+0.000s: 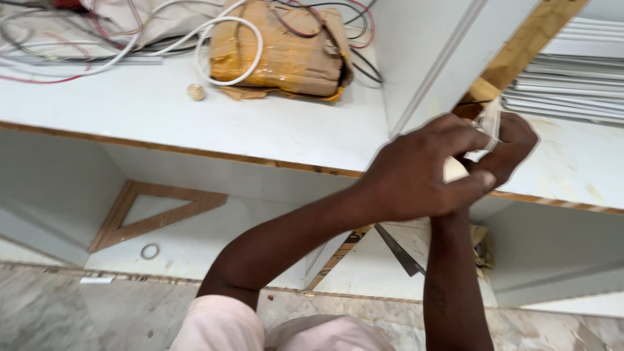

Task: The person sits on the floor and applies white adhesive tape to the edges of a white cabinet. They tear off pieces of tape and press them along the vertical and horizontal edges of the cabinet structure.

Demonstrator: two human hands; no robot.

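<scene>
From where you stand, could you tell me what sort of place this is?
Probably a carpentry or interior fit-out site: unfinished white laminated plywood shelving, a wooden triangular set square, and loose white and red electrical wires around a taped cardboard parcel.

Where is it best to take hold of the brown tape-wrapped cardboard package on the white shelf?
Probably across the two long sides of the brown tape-wrapped cardboard package, coming from above: it lies flat on the white shelf. First lift off the white cable loop and the thin wires that lie over it.
</scene>
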